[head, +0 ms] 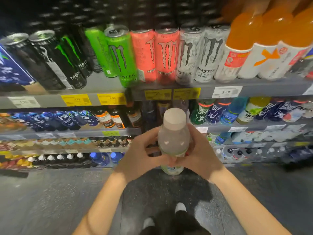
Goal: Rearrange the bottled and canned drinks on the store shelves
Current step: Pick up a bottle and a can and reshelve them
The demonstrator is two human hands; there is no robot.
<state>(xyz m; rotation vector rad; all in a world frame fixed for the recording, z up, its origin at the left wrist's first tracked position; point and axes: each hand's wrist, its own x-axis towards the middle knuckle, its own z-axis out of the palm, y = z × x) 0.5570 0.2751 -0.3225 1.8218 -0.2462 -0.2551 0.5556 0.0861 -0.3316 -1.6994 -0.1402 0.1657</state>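
While both the left hand (140,156) and right hand (201,155) clasp the pale white-capped plastic bottle (173,141) upright, it stays steady for shelving, probably nearby.

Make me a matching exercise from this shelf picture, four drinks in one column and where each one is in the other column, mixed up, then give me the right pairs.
Column one:
1. Pale bottle with the grey cap
2. Pink cans
3. Orange-topped bottles
4. Black cans

Column two:
A. Can shelf, far right
B. Can shelf, left side
C. Held in both hands, in front of the shelves
D. Can shelf, middle, between green and white cans

Pairs: 1-C, 2-D, 3-A, 4-B. The left hand and right hand both grip the pale bottle.
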